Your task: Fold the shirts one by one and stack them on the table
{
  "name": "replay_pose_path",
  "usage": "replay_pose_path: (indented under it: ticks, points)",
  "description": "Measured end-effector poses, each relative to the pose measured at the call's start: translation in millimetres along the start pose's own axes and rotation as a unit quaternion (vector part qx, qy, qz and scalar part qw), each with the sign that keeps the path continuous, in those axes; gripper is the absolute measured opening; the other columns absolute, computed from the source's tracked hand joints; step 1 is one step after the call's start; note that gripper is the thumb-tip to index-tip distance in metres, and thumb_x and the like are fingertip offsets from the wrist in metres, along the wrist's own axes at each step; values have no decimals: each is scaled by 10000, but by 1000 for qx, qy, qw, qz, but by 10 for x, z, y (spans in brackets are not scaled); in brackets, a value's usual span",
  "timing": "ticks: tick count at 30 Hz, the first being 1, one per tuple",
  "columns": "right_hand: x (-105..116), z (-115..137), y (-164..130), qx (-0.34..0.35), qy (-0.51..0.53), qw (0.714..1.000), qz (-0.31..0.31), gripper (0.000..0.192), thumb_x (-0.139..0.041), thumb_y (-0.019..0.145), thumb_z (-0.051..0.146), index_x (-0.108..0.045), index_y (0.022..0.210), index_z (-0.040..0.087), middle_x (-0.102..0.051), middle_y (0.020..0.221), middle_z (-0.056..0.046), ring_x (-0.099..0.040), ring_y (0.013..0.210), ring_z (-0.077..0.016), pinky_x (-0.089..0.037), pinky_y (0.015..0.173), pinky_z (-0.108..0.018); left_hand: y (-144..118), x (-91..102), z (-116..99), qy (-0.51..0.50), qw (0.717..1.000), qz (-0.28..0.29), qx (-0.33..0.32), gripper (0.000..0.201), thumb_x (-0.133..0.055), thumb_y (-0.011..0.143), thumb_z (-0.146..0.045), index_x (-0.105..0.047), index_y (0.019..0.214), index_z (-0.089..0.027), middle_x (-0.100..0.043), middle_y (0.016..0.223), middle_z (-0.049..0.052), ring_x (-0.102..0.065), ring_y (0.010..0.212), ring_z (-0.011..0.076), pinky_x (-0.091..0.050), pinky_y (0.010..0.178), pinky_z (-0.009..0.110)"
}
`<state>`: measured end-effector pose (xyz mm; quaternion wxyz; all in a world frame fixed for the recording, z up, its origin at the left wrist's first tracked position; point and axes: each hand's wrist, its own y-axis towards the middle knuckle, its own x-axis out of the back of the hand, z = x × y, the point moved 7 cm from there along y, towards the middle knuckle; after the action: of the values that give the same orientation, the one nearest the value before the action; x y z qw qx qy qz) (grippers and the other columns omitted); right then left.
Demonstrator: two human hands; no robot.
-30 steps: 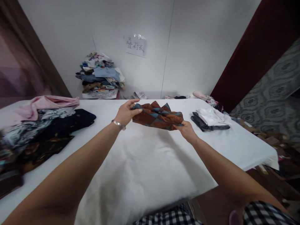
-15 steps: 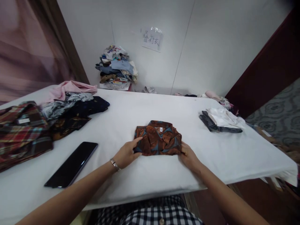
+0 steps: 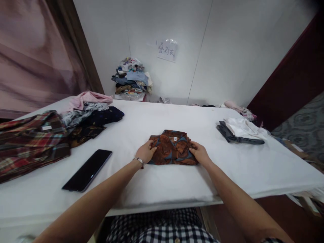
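Note:
A folded shirt (image 3: 174, 151), brown with blue-grey shapes, lies on the white-covered table with its collar facing away from me and a small white label showing in the neck. My left hand (image 3: 146, 153) grips the shirt's left side, thumb on top and the other fingers partly hidden along the edge. On the opposite side, my right hand (image 3: 201, 153) pinches the right edge, its thumb lying over the fabric. A bracelet circles my left wrist.
A black phone (image 3: 88, 170) lies left of my left forearm. Beyond it are a plaid shirt (image 3: 32, 141) and heaped clothes (image 3: 93, 114). Folded white and dark garments (image 3: 243, 130) sit at the right. A tall clothes pile (image 3: 133, 79) stands by the wall under a paper sign (image 3: 167, 50).
Both hands have moved up along the shirt's sides, away from me, and the right thumb now lies over the fabric. The view has shifted slightly, moving the surroundings rightward.

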<state>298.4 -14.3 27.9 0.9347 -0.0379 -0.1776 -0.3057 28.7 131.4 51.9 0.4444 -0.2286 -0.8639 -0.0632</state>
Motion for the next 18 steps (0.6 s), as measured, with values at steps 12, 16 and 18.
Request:
replay_pose_path:
  ticks: [12,16,18]
  points:
    - [-315,727,-4,242,-261,933,49,574,-486,914,417,-479,1444,199,-424,1526,-123,-332,1435,-287,-251,1180,-485,-94,159,-854,87,954,-99,-269,433,-418,953,-370,-510,1341,-203,-538,1439,119,-475,1336,259,-365,1115,429]
    - [-691,651,200,205,-341,908,133,631,-416,957,489,-387,1501,170,-297,1594,-143,-200,1492,-314,-168,1184,-547,158,-195,-982,153,944,-33,-292,495,-390,967,-394,-447,1420,-203,-359,1584,108,-240,1487,279,-158,1208,518]
    - [-797,528,281,183,-381,891,164,605,-369,978,500,-396,1494,186,-291,1597,-134,-199,1492,-312,-149,1179,-562,311,-372,-831,179,951,10,-252,517,-371,968,-445,-451,1420,-208,-380,1573,111,-254,1480,299,-171,1193,543]
